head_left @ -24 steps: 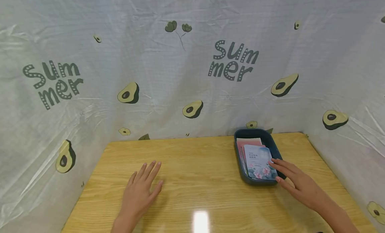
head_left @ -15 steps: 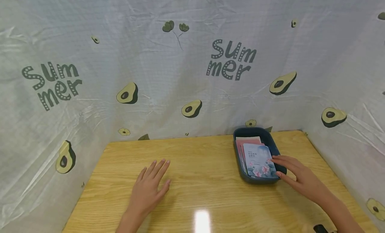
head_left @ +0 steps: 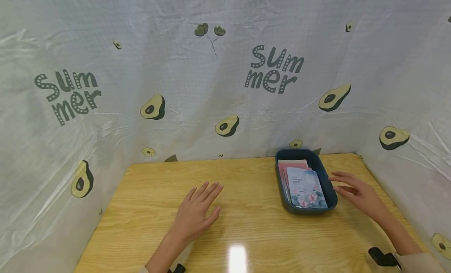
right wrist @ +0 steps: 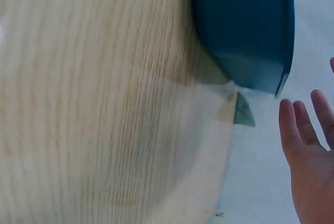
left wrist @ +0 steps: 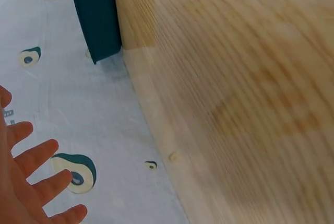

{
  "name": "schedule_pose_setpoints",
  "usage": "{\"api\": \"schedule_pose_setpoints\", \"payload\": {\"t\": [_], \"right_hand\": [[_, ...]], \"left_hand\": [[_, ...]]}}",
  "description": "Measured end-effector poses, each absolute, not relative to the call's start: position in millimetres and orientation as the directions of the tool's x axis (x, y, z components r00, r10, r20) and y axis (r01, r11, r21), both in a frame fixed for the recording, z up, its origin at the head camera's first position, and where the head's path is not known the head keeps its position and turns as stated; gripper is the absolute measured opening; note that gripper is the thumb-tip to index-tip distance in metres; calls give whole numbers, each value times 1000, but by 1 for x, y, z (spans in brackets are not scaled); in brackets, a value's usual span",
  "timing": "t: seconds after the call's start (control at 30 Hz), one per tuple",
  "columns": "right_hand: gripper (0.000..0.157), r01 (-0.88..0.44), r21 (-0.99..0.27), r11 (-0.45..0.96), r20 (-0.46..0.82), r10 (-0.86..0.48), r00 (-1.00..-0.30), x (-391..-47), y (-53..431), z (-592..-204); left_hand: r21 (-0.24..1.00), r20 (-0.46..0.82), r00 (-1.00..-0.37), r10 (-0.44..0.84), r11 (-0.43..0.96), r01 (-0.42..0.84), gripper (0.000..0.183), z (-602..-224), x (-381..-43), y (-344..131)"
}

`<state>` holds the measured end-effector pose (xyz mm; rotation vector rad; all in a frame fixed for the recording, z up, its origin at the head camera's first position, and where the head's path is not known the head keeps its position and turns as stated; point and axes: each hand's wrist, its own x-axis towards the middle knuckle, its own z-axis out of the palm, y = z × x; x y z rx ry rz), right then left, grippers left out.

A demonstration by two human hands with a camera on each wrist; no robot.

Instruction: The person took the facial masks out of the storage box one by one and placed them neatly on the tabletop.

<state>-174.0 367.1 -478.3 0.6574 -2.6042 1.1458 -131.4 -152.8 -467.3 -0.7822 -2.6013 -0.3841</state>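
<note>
A dark blue plastic bin (head_left: 306, 211) stands on the right side of the table and holds several thin booklets. On top lies a pale blue booklet (head_left: 304, 187) with pink flowers, partly covering a pink booklet (head_left: 292, 164). Just beyond the bin's right rim is my right hand (head_left: 357, 194), fingers loosely extended, holding nothing. My left hand (head_left: 197, 214) hovers over the middle of the table, fingers spread, with nothing in it. In the left wrist view the bin (left wrist: 96, 15) is at the top, and in the right wrist view its outer wall (right wrist: 242, 31) rises beside my fingertips.
The wooden table (head_left: 243, 187) meets a white cloth backdrop (head_left: 190, 77) printed with avocados and lettering, which also hangs along both sides. Small black devices sit at both wrists, such as the right one (head_left: 382, 258). A bright reflection shows at the table's front.
My left hand has moved right toward the table's middle. My right hand has drawn away from the top booklet, out past the bin's right rim. The bin and booklets stay in place.
</note>
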Motion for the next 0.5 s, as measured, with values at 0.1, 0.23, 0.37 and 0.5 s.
{"api": "schedule_pose_setpoints", "payload": {"t": [0.1, 0.23, 0.37, 0.5], "right_hand": [[34, -436, -687, 581, 318, -298, -900, -180, 374, -481], [36, -362, -728, 582, 239, -279, -930, -186, 381, -484], [38, -325, -749, 577, 184, -289, -939, -190, 386, -486], [41, -291, -773, 563, 138, -298, -945, -192, 388, -489]], "left_hand": [[145, 453, -748, 485, 788, 599, 58, -466, -136, -147], [161, 449, -736, 507, 764, 624, 58, -465, -142, -141], [190, 443, -735, 514, 747, 637, 56, -466, -149, -135], [194, 461, -714, 527, 725, 661, 55, -468, -157, -128]]}}
